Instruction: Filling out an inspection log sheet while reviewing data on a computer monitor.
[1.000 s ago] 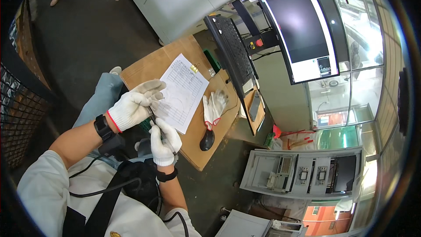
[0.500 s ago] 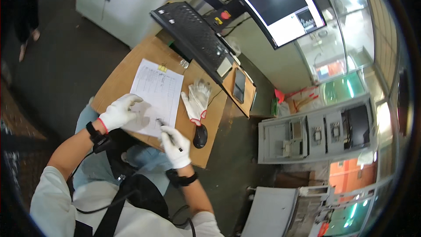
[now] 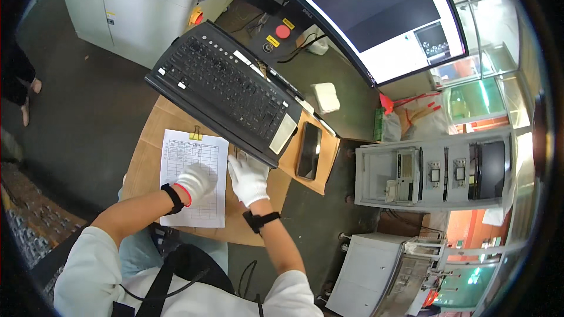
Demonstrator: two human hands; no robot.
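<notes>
A printed table sheet [image 3: 176, 170] lies on the wooden desk [image 3: 142, 167], with a yellow binder clip [image 3: 195, 136] at its top edge. My left hand [image 3: 197, 182], in a white knitted glove, rests over the middle of the sheet. Its fingers are smeared by motion. Just right of the paper is my right hand [image 3: 249, 181], also gloved, with fingers stretched toward the near edge of the black keyboard [image 3: 226, 85]. A thin dark thing shows at those fingertips, too small to name. No pen can be made out in either hand.
Right of the keyboard lies a dark phone [image 3: 309, 150] on a wooden board. A monitor [image 3: 399, 29] and a red push button [image 3: 282, 31] stand beyond. Grey equipment [image 3: 435, 170] fills the right side. Another person's feet [image 3: 26, 103] show at far left.
My left hand has moved onto the sheet from its left edge. My right hand has moved up beside the sheet; its pen no longer shows. The view has shifted, and the mouse is out of sight.
</notes>
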